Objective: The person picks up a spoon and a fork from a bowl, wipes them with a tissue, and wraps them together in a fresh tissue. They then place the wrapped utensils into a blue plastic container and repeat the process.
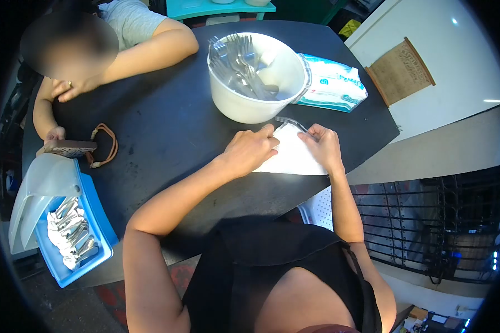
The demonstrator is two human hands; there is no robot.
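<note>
A white paper napkin (295,154) lies on the dark table in front of me, one corner pointing away. My left hand (249,150) has curled fingers at the napkin's left edge, pinching it. At the right side, my right hand (324,146) grips a metal fork (290,121), whose tines point left across the napkin's far corner. Just beyond both hands stands a white bucket (241,108) with several forks and other metal cutlery (242,64) leaning inside. A pack of tissues (333,83) rests right of the bucket, touching or very near it.
At the left table edge, a blue box (103,222) with its clear lid raised holds several napkin-wrapped utensils (72,230). Another person's arm (144,58) rests on the far left of the table (166,125); their other hand holds a phone (69,147) with a strap.
</note>
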